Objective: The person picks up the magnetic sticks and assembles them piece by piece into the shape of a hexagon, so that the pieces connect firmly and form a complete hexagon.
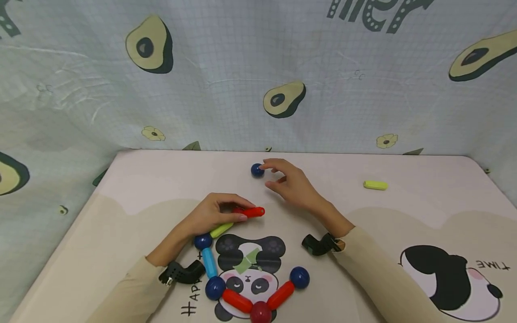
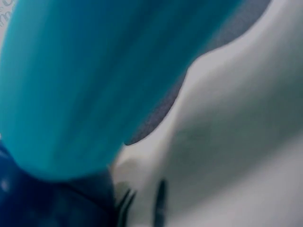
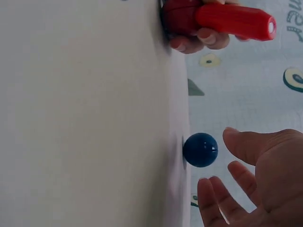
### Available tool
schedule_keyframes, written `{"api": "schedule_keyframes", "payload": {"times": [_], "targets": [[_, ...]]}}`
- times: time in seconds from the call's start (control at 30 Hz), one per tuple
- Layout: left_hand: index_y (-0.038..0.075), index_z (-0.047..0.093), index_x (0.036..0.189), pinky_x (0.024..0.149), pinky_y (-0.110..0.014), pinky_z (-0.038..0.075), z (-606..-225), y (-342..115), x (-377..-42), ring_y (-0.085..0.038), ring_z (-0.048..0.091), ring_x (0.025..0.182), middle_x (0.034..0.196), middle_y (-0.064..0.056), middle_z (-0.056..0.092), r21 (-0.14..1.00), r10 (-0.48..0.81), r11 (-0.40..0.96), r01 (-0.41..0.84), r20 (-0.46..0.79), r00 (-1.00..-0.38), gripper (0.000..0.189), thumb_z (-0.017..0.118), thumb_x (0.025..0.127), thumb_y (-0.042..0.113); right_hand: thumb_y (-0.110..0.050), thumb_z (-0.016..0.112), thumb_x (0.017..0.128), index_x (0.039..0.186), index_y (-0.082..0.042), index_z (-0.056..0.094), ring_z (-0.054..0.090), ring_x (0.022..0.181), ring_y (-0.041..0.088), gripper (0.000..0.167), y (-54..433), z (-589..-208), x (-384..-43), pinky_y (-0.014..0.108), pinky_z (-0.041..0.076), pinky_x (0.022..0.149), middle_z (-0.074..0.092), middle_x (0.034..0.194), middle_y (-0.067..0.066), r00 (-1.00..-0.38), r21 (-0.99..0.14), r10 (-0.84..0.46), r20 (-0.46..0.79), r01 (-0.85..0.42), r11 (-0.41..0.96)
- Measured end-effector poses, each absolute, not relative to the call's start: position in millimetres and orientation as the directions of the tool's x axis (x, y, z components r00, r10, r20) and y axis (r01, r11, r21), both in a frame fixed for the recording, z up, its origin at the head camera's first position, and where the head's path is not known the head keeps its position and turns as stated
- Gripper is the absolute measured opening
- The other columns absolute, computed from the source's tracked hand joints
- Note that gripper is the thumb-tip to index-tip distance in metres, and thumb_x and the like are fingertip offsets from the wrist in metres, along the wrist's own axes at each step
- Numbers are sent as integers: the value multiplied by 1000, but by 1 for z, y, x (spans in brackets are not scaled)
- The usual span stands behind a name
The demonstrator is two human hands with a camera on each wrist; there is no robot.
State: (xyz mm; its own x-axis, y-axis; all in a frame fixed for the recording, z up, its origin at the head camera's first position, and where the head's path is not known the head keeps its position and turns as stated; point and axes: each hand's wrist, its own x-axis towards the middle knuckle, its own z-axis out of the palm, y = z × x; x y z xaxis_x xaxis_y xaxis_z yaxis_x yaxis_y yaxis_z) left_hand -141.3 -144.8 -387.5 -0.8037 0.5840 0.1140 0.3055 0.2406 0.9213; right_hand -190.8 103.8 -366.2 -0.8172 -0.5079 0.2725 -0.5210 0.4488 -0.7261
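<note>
My left hand point(image 1: 218, 211) grips a dark red ball point(image 3: 181, 18) with a red rod point(image 1: 254, 211) sticking out of it. A yellow-green rod point(image 1: 221, 229) runs from under this hand to a blue ball point(image 1: 203, 241). From there a light blue rod point(image 1: 209, 263) leads to another blue ball point(image 1: 215, 288), then red rods point(image 1: 281, 294), a red ball point(image 1: 260, 312) and a blue ball point(image 1: 300, 277). My right hand point(image 1: 295, 184), thumb and fingers spread, is beside a loose blue ball point(image 3: 200, 150) on the table, apart from it in the right wrist view.
A loose yellow-green rod point(image 1: 375, 185) lies at the back right of the table point(image 1: 323, 163). Behind the table hangs a sheet point(image 1: 226, 54) printed with avocados. Each wrist wears a black camera mount point(image 1: 319, 245).
</note>
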Motion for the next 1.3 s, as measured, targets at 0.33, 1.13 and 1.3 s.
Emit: {"api": "schedule_keyframes", "payload": {"times": [0.33, 1.13, 1.3], "targets": [[10, 69, 116, 91, -37, 45, -386, -144, -143, -20, 58, 104, 113, 0, 67, 927, 631, 211, 309, 112, -767, 28, 69, 88, 9, 2, 62, 89, 136, -10, 51, 30, 137, 29, 50, 92, -371, -201, 45, 26, 110, 36, 150, 12, -759, -638, -600, 253, -597, 487], [9, 69, 116, 91, -38, 46, -388, -144, -143, -21, 58, 105, 114, -1, 67, 922, 646, 212, 325, 118, -755, 29, 69, 88, 9, -13, 78, 81, 113, -13, 65, 60, 79, 16, 34, 98, -378, -201, 30, 49, 73, 65, 110, 2, -884, -726, -412, 219, -430, 537], [11, 69, 117, 93, -39, 45, -389, -144, -143, -19, 58, 107, 115, 2, 67, 925, 649, 215, 314, 105, -754, 29, 69, 88, 9, -15, 78, 81, 114, -15, 64, 61, 75, 14, 36, 107, -377, -188, 27, 50, 69, 64, 110, 1, -905, -782, -365, 220, -387, 489]]}}
